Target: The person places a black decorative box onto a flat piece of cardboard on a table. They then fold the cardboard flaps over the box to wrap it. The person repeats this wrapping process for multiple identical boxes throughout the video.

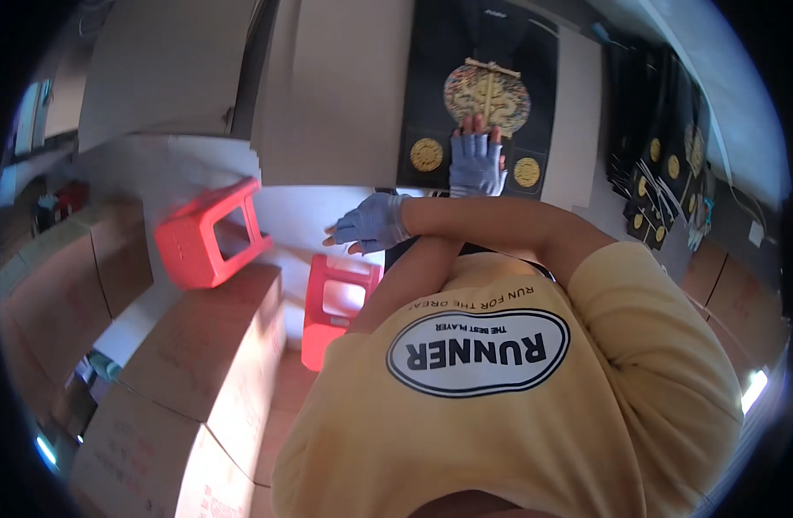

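Well, my left hand (478, 160) lies flat, open, on the black panel (431, 82) on the grey tabletop (336, 95), gold emblems (427, 154) already in place; my right hand (372, 223), loosely open, holds nothing visible; what's left I can't tell

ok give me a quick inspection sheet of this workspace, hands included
Surface: grey-brown tabletop, black sheet lying on it.
Job's things: sheet carries a round multicoloured emblem and two gold discs.
Clutter: dark pieces with gold discs bunched at right.
Hands: forearms crossed; gloved left hand flat on the sheet, fingers at the emblem; gloved right hand beyond the table edge, nothing visibly held.
Cables: none clearly seen.
Surroundings: two red stools, cardboard boxes.
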### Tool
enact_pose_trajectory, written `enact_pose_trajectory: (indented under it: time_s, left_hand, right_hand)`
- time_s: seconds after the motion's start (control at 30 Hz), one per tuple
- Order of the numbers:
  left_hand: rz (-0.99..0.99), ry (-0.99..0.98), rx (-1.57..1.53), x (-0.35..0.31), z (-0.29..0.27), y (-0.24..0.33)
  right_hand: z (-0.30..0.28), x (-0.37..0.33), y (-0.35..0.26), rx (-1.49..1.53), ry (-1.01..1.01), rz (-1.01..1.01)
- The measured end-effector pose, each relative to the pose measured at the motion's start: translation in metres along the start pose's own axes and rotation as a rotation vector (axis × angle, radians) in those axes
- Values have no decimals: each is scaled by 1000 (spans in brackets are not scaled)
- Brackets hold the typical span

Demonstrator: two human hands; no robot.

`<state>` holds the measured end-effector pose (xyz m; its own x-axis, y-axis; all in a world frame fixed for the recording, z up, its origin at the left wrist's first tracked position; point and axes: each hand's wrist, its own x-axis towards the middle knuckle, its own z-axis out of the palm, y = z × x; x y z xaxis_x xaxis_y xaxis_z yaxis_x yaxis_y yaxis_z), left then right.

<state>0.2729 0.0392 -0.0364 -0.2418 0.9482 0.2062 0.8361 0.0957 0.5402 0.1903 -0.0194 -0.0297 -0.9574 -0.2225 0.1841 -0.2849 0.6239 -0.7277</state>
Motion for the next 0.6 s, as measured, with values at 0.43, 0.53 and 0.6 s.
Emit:
enact_pose_trajectory:
  time_s: [0.43, 0.53, 0.6]
  left_hand:
    - [-26, 43, 331, -5, -19, 3]
    - [52, -35, 202, -6, -24, 3]
    - [172, -36, 156, 27, -38, 66]
  right_hand:
    - [-152, -220, 15, 119, 889, 1632]
    - [-193, -240, -59, 184, 922, 1317]
    - [-216, -291, -74, -214, 1086, 1122]
